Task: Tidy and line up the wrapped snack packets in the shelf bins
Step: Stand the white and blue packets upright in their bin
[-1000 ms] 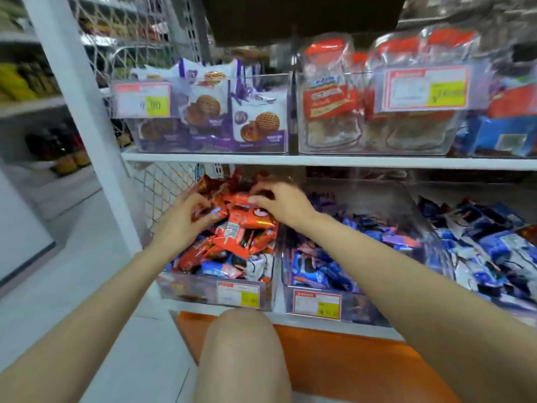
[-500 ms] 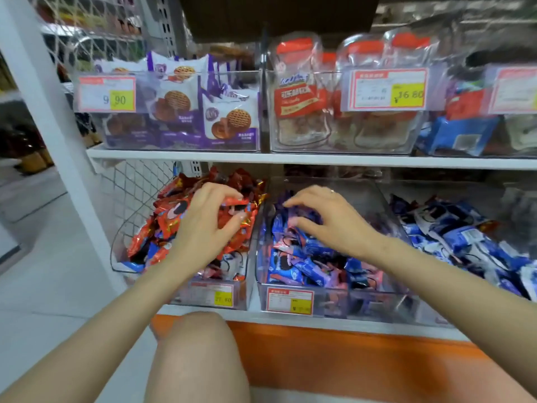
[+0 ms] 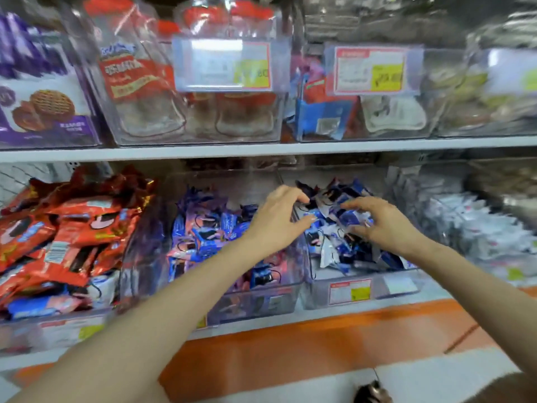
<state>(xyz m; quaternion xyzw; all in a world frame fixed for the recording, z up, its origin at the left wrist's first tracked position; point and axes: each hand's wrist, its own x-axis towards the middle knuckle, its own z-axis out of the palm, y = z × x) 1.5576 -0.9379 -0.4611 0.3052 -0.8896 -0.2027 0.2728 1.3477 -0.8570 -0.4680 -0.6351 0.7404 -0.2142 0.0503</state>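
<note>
On the lower shelf (image 3: pixel 348 311), three clear bins stand side by side, front walls to the viewer; the left bin (image 3: pixel 58 330) is heaped with red packets (image 3: pixel 72 228); the middle bin (image 3: pixel 255 303) holds purple-and-blue packets (image 3: pixel 209 228); the right bin (image 3: pixel 319 295) holds blue-and-white packets (image 3: pixel 334 237) in a loose, unaligned heap; both bare forearms reach up from below. Left hand (image 3: pixel 276 225): over the wall between the middle and right bins, fingers curved and apart, nothing plainly between them. Right hand (image 3: pixel 383 225): over the blue-and-white heap, fingers spread and bent, tips on the wrappers; whether any packet is pinched cannot be told. A red-and-yellow price tag (image 3: pixel 350 292) sits on the right bin's front; its print is blurred.
</note>
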